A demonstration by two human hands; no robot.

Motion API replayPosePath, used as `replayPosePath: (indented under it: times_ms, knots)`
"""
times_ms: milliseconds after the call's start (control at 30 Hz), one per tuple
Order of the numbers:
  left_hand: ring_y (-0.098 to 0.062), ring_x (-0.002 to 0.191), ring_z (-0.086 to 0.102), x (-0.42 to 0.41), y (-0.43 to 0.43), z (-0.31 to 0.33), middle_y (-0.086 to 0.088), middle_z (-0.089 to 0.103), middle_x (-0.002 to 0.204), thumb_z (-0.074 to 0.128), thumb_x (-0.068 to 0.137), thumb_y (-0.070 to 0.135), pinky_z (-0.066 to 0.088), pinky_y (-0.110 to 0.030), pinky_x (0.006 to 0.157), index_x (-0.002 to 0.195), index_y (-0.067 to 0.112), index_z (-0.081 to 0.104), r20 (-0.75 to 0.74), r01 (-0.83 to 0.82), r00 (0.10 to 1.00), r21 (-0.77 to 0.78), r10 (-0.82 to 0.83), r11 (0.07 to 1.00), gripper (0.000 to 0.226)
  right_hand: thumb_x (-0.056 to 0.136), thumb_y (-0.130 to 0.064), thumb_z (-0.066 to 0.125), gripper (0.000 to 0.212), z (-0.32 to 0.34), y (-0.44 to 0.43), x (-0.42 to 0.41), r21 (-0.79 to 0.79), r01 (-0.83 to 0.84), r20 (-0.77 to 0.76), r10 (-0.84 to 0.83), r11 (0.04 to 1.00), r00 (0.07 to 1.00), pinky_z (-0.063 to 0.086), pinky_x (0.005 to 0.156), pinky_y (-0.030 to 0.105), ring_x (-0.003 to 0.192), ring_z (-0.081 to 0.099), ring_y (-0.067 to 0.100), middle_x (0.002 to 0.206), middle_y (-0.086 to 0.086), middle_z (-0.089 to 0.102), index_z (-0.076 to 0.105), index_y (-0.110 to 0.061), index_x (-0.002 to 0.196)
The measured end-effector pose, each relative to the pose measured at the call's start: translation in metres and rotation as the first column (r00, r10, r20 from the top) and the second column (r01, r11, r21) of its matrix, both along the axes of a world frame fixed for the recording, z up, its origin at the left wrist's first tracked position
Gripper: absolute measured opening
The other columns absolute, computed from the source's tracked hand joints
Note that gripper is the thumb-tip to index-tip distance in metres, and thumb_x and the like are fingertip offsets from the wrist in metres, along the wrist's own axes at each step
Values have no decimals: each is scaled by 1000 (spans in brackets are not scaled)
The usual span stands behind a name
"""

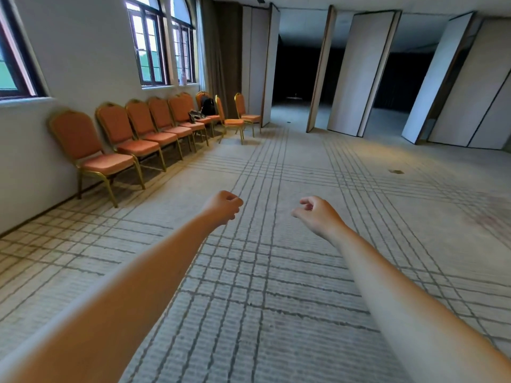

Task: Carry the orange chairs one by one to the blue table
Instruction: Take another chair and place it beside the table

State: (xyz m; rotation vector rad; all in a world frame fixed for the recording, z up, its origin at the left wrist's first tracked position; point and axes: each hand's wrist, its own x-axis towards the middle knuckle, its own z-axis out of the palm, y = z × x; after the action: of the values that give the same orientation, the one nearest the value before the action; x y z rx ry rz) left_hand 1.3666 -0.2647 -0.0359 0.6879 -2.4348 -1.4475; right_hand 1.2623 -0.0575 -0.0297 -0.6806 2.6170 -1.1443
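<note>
Orange chairs (139, 125) untouched; left grip (222, 207), right grip (318, 214) loose-curled.

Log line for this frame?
left hand: loosely curled, empty | right hand: same | orange chairs: along wall, untouched | blue table: not visible
</note>
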Motion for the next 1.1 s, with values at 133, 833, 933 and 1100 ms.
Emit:
replayPosePath:
  times_ms: [133, 833, 933, 1100]
  knots:
    - [-23, 82, 53, -94, -64, 2, -13, 62, 95, 50, 99, 23, 41, -32, 68, 97, 11, 59, 1, -1, 1000, 0, 1, 1000, 15, 93, -36, 61, 55, 3, -62, -91, 0, 1, 30, -1, 1000, 1000, 41, 91, 33, 104, 47, 16, 129, 4, 50, 45, -13, 141]
    - [-21, 73, 50, -602, -298, -23, -10, 56, 81, 53, 94, 26, 36, -30, 66, 84, 15, 56, 73, -68, 995, -71, 73, 995, 15, 91, -38, 60, 56, -15, -282, -612, 22, -7, 75, 6, 1000, 997, 41, 95, 31, 117, 51, 19, 139, 4, 51, 48, -16, 141]
    - [-22, 73, 57, -687, -330, -19, -7, 62, 80, 54, 92, 28, 42, -31, 67, 79, 16, 63, 46, -111, 992, -77, 115, 991, 20, 90, -38, 61, 55, -10, -317, -702, 30, -22, 67, 20, 999, 998, 42, 99, 34, 122, 52, 21, 139, 4, 51, 49, -16, 139]
    - [-21, 83, 62, -776, -376, -18, -4, 67, 97, 55, 93, 32, 47, -30, 73, 103, 19, 65, 31, -175, 984, -72, 177, 982, 20, 90, -37, 61, 54, -11, -364, -801, 37, -56, 48, 54, 998, 997, 45, 91, 32, 105, 55, 17, 134, 3, 52, 49, -16, 137]
